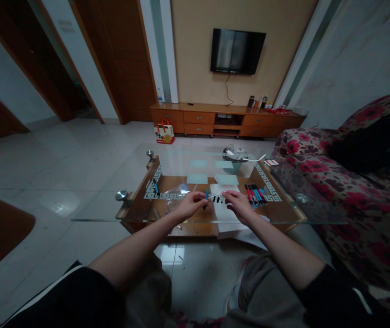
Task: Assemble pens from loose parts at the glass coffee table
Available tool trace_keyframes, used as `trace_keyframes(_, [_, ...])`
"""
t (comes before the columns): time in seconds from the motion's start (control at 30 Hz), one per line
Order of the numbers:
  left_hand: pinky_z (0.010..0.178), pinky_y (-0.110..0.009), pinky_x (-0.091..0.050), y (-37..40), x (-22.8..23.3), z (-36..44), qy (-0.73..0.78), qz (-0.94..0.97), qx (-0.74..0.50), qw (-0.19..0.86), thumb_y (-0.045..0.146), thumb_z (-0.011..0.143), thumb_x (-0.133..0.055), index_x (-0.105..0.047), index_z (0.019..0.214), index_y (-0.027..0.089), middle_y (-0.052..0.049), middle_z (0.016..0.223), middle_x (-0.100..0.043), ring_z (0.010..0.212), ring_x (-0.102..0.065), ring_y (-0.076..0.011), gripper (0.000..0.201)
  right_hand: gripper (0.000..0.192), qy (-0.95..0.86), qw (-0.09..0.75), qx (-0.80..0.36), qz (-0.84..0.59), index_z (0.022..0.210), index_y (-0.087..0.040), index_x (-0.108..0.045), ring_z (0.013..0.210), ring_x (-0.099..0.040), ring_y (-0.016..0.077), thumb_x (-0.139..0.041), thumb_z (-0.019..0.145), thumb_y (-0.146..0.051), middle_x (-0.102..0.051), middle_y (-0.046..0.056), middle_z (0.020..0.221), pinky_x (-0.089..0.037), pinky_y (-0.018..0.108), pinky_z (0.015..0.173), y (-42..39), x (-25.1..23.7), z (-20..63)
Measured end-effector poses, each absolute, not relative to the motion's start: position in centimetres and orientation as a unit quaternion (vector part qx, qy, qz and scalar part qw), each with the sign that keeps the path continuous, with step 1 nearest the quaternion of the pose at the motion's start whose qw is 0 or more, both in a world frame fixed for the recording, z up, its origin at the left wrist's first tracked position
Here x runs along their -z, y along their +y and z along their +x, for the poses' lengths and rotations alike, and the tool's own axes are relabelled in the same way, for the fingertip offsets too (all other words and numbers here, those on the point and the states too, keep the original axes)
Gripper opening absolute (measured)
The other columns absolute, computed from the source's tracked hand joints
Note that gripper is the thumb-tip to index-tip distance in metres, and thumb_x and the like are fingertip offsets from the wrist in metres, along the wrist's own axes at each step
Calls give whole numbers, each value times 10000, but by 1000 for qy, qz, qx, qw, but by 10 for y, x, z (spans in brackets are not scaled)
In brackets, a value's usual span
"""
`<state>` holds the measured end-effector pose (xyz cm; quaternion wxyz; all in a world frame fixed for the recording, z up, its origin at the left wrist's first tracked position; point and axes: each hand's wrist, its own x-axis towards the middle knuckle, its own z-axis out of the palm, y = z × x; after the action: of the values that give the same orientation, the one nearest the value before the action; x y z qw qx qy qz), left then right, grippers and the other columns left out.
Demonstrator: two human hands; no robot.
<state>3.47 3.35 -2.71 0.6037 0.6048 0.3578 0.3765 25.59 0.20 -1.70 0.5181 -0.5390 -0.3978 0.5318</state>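
Both hands meet over the near edge of the glass coffee table (pixel 154 214), and pinching seems the only workable grip for something as thin as the pen between them. The left hand (pixel 189 205) closes on the blue-capped pen (pixel 206 195) while the right hand (pixel 239 204) nips its pale slender end. Forearms converge from the lap, wrists raised; a row of pens (pixel 255 194) lies on the table just right of the right hand, with white paper (pixel 224 189) beneath the hands.
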Motion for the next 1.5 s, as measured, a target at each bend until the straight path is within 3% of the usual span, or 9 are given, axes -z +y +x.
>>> trace_keyframes(0.23, [695,-266,-512,30,27,36,341,607,-339,633,382,730,-788,-695,964,122,-93,906,-731,791,-676,-173,362,348,-405,530,-534,-520,881,-186,-699,679,-600,132,-758,700,-478,-720,84,986,-396,203,496,0,14,253])
trace_keyframes(0.6, [578,-235,-485,31,32,33,323,624,-303,644,385,743,-778,-679,986,121,-24,716,-665,604,-600,-120,372,291,-349,640,-409,-549,828,-174,-674,578,-521,115,-726,717,-438,-714,67,828,-390,222,489,10,16,263])
trace_keyframes(1.13, [579,-225,-449,30,35,35,304,643,-286,642,384,744,-776,-698,1009,141,-17,729,-646,616,-570,-108,368,422,-447,605,-379,-539,872,-182,-651,620,-589,160,-717,711,-566,-723,83,846,-400,260,517,8,14,255])
trace_keyframes(1.33, [570,-222,-450,32,39,34,303,643,-284,643,378,735,-785,-694,1012,136,-13,721,-636,607,-562,-103,379,378,-397,649,-357,-542,857,-176,-641,576,-553,133,-721,726,-522,-719,72,808,-394,251,519,10,13,262])
trace_keyframes(1.5, [571,-221,-439,32,39,36,298,644,-288,643,377,735,-782,-701,1006,139,-15,723,-642,608,-560,-104,371,364,-430,616,-391,-532,822,-171,-650,600,-572,143,-729,721,-512,-730,85,822,-396,250,514,9,15,261])
